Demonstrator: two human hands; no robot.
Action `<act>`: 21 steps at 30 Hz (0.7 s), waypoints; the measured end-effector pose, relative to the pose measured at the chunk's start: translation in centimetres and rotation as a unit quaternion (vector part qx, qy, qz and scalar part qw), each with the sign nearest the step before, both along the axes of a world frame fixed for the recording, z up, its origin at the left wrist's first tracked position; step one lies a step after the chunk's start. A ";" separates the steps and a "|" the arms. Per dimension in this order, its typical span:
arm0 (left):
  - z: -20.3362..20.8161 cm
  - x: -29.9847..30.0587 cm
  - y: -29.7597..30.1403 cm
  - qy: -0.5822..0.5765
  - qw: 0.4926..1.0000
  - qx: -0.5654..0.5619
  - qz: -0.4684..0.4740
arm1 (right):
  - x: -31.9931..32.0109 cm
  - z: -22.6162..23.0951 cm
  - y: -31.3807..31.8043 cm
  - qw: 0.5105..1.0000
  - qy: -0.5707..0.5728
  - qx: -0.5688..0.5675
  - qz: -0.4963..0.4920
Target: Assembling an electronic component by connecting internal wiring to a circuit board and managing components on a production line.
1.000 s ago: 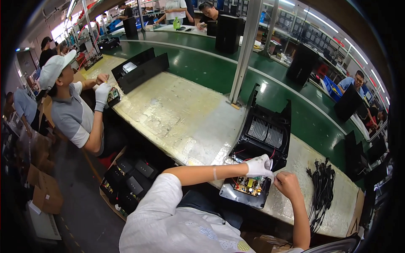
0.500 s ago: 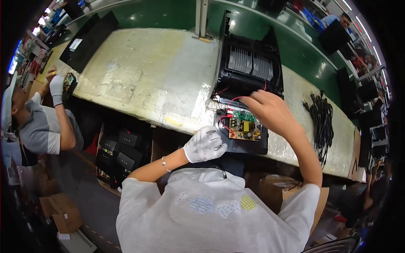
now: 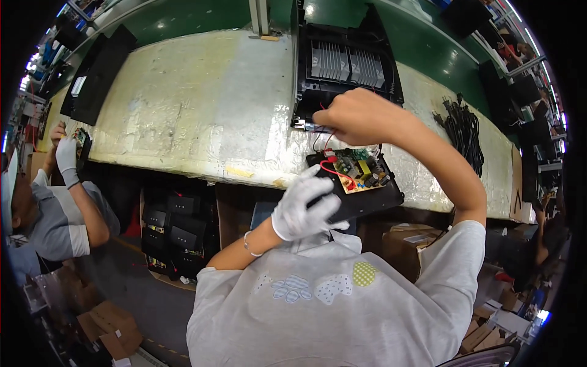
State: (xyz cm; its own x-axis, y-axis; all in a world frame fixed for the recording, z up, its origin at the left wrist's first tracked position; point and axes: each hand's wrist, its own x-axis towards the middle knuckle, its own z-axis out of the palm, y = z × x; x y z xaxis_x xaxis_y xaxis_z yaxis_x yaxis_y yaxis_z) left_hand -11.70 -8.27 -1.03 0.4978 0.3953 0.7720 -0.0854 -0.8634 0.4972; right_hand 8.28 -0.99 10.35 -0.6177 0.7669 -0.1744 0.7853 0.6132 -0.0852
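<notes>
My left hand (image 3: pixel 306 205), in a white glove, grips the left side of a black panel (image 3: pixel 373 205), which tilts over the table's near edge. On the panel lies a circuit board (image 3: pixel 365 172) with a yellow transformer, small components and red wires. My bare right hand (image 3: pixel 354 116) is closed above the board, fingertips pinched at a thin red wire (image 3: pixel 328 140); the pinch itself is partly hidden. Just beyond stands an open black housing (image 3: pixel 342 90) with two finned metal heat sinks (image 3: pixel 347 64).
Black cables (image 3: pixel 461 131) lie bundled on the wrapped table (image 3: pixel 183 104) at right. Black casings (image 3: pixel 101 79) stand far left, near a co-worker (image 3: pixel 73 202) handling another board. Below the table, a box holds several black panels (image 3: pixel 183 226). A metal post (image 3: pixel 259 18) rises at the back.
The black panel with its board has tilted and shifted slightly right, with my left hand on it. My right hand has moved left and away from me, toward the housing's near edge.
</notes>
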 end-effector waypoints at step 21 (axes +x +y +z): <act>-1.7 3.8 4.5 0.071 0.989 -0.117 0.060 | 3.4 -0.3 -1.4 0.950 0.220 -0.198 -0.097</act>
